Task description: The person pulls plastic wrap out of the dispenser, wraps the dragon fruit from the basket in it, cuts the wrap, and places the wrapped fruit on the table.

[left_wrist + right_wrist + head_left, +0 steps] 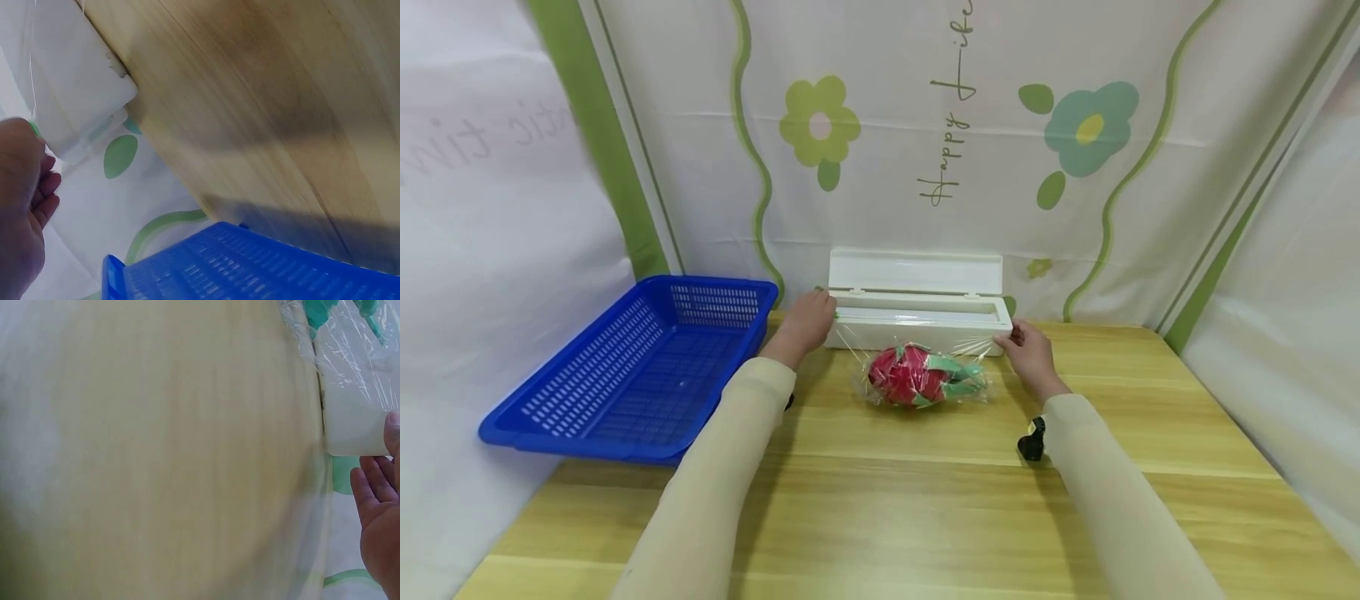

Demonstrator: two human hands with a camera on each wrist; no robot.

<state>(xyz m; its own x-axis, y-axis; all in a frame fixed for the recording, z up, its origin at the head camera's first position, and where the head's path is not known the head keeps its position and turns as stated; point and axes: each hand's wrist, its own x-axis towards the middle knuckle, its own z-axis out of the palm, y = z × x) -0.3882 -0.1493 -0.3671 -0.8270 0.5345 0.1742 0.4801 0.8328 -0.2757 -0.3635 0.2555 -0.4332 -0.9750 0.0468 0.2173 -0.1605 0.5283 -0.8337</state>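
A white cling film dispenser (pixel 917 337) stands at the table's back edge, its lid (pixel 916 271) raised. Clear film (pixel 973 343) runs from it over a red dragon fruit (pixel 906 375) with green scales, lying wrapped just in front. At the dispenser's left end my left hand (pixel 808 321) pinches a small green slider (pixel 34 129) on the top edge, with the other fingers curled. My right hand (pixel 1028 354) grips the right end, thumb (pixel 392 428) on the front and fingers round the end. Film stretches close to that thumb.
A blue plastic basket (pixel 658 454) with slotted sides stands on the left, beside my left forearm. Behind the dispenser hangs a white curtain (pixel 895 150) with flowers. The wooden table (pixel 910 517) extends toward me.
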